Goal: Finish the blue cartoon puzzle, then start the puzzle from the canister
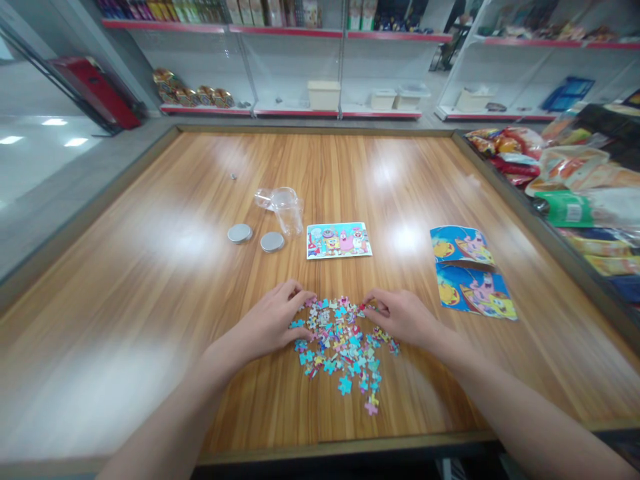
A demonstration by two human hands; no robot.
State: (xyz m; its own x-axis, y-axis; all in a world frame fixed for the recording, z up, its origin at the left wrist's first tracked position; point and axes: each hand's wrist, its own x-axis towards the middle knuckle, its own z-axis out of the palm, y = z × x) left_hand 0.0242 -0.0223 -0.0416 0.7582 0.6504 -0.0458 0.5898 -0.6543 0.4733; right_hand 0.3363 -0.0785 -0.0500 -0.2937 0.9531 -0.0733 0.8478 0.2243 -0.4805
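Observation:
A loose heap of small jigsaw puzzle pieces (345, 340), mostly light blue with pink, yellow and red bits, lies on the wooden table in front of me. My left hand (277, 317) rests at the heap's left edge, thumb and fingers apart around the outer pieces. On the far right edge of the heap, my right hand (397, 315) has its fingertips pinched together at a small red puzzle piece (361, 308). Just beyond the heap lies a cartoon picture card (339, 241) showing several characters.
Two round silver lids (240, 233) and clear plastic containers (287, 210) stand left of the card. Two blue cartoon paper pieces (475, 290) lie to the right. Packaged goods (575, 177) crowd beyond the table's right edge (545, 247). Shelves (290, 67) stand behind.

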